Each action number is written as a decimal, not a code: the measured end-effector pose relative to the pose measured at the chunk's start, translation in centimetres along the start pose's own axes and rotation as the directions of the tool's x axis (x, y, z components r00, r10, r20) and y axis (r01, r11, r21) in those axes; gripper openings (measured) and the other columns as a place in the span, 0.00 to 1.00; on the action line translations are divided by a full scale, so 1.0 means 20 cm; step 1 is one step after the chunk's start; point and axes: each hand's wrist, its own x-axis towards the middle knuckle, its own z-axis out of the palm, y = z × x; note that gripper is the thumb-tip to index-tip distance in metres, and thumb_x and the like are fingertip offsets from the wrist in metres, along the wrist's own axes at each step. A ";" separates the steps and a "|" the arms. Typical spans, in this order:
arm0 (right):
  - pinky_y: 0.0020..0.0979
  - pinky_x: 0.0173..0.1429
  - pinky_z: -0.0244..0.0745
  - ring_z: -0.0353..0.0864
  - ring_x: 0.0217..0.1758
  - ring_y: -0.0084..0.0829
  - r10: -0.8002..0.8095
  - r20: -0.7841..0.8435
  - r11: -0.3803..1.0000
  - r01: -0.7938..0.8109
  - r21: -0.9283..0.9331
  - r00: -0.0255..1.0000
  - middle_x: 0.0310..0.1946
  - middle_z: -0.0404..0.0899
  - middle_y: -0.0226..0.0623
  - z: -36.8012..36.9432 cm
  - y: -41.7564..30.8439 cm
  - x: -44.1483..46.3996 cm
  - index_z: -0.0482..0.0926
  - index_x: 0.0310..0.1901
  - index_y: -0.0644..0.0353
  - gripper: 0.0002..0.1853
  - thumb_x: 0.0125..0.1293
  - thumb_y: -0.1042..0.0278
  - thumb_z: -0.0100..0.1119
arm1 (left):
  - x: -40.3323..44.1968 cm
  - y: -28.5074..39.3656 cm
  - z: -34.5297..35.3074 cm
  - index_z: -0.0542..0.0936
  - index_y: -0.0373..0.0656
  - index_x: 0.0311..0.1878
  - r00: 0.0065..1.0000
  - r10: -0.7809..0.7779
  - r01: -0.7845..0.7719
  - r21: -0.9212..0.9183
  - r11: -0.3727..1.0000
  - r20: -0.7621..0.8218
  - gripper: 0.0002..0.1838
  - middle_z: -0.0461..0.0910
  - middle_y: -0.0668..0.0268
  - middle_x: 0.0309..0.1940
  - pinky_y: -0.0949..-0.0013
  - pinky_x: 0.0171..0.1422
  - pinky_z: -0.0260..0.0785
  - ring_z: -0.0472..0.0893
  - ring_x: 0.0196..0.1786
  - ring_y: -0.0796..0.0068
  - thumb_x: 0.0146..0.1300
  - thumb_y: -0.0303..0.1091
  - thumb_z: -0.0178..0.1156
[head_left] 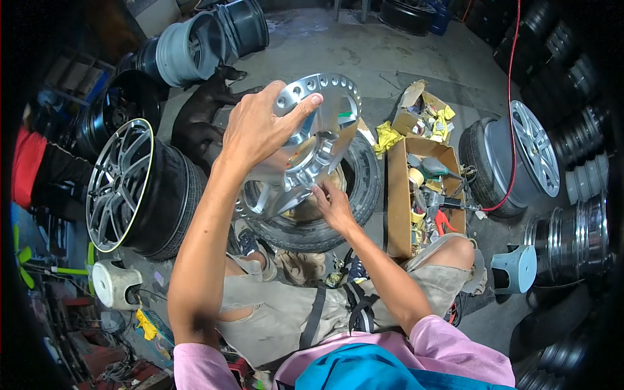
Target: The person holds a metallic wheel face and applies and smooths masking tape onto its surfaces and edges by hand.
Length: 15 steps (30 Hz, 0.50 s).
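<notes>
My left hand (260, 127) grips a shiny silver wheel centre (302, 177) by its upper edge, thumb across a flange with a row of round holes. The wheel centre is tilted, its spokes and hub facing partly toward me. At its lower right, my right hand (335, 207) has its fingers bent and pinched against the metal near a spoke; the fingertips are partly hidden. Below the wheel centre a black tyre (361, 195) lies flat in front of my knees, partly covered by the piece and my arms.
A cardboard box (396, 208) of tools and tape rolls stands right of the tyre, with a smaller box (407, 110) behind. Tyred wheels stand at left (120, 185) and right (536, 149). A dark dog (198, 107) lies behind the left wheel. A red hose (511, 130) hangs at right.
</notes>
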 end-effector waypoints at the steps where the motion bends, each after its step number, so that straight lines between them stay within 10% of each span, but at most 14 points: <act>1: 0.48 0.44 0.74 0.81 0.35 0.49 -0.013 -0.033 1.000 0.013 -0.004 0.999 0.32 0.81 0.55 0.01 0.00 0.00 0.79 0.46 0.65 0.19 0.84 0.52 0.59 | 0.00 0.00 0.00 0.89 0.36 0.43 1.000 -0.008 0.008 0.005 1.000 0.006 0.39 0.84 0.55 0.24 0.57 0.39 0.73 0.83 0.29 0.63 0.68 0.73 0.68; 15: 0.28 0.28 0.65 0.70 0.24 0.19 0.241 0.304 0.786 -0.369 0.495 0.922 0.25 0.76 0.25 0.13 -0.11 -0.08 0.81 0.43 0.61 0.20 0.86 0.50 0.56 | -0.01 0.01 0.01 0.88 0.35 0.45 1.000 -0.010 0.010 0.008 1.000 0.011 0.38 0.85 0.52 0.25 0.57 0.41 0.74 0.84 0.29 0.61 0.69 0.71 0.68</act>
